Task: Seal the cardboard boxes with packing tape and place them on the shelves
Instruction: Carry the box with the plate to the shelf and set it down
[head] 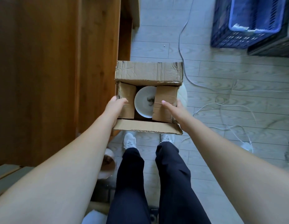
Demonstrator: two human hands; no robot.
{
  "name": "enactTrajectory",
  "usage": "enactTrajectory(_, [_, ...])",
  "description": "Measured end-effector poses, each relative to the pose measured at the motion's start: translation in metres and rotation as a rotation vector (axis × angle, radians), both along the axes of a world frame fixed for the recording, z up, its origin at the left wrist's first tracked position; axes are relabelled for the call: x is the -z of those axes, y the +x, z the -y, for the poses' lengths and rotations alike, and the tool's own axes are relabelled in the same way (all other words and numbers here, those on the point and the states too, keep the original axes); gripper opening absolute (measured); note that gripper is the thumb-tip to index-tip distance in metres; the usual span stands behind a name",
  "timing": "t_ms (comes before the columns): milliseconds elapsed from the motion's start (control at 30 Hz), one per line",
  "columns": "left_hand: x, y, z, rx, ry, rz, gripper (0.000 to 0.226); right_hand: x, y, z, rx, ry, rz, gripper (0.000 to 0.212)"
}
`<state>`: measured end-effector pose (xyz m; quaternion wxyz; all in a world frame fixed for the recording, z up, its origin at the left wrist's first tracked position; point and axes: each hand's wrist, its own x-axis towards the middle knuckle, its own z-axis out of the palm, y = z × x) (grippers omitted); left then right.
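- A wooden cabinet (51, 70) is seen filling the left side of the view, above a pale plank floor (221, 97).
- Stacked blue plastic crates (247, 29) are noted at upper right, well apart from the box.
- The cardboard box (148, 73) is held in the air between both hands, just beside the cabinet's edge and above the white shoes (130, 141). Its long flaps are spread outward; the two short flaps are folded partly inward. No tape is seen on it.
- A white bowl (143, 102) is observed inside the box, between the short flaps.
- The left hand (115, 107) is placed on the box's left side, thumb laid over the left short flap; the remaining fingers are hidden under the box, so the grip is judged only partly.
- The right hand (174, 109) is set on the right side, thumb extended over the right short flap, fingers wrapped round the outer wall.
- White cables (221, 109) are recorded lying tangled on the floor at right.
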<state>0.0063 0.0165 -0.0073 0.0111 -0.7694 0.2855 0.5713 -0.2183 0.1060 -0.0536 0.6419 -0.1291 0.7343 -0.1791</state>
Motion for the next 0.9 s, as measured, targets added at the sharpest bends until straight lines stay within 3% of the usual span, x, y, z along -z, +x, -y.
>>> enactTrajectory(67, [-0.016,-0.005,-0.011,-0.006,-0.012,-0.001,0.072,-0.016,-0.007,-0.009,0.011,-0.003,0.022,0.117])
enactTrajectory(167, [-0.049,-0.016,-0.026,-0.029,-0.031,-0.016,0.075,-0.046,-0.023,-0.021,0.019,-0.005,0.009,0.095])
enactTrajectory(333, [-0.122,-0.038,-0.042,-0.006,-0.062,-0.064,0.079,-0.115,-0.048,-0.035,0.061,-0.058,0.042,0.099])
enactTrajectory(500, [-0.195,-0.065,-0.052,-0.016,-0.161,-0.102,0.06,-0.187,-0.072,-0.042,0.111,-0.168,0.064,0.074])
enactTrajectory(600, [-0.229,-0.075,-0.055,-0.013,-0.216,-0.118,0.059,-0.226,-0.082,-0.043,0.142,-0.212,0.052,0.044])
enactTrajectory(733, [-0.27,-0.082,-0.055,0.007,-0.253,-0.148,0.063,-0.276,-0.087,-0.046,0.155,-0.231,-0.01,0.06])
enactTrajectory(833, [-0.302,-0.088,-0.05,0.065,-0.289,-0.186,0.063,-0.306,-0.089,-0.049,0.166,-0.237,-0.072,0.096])
enactTrajectory(900, [-0.322,-0.093,-0.049,0.09,-0.311,-0.207,0.061,-0.326,-0.091,-0.05,0.164,-0.259,-0.102,0.085])
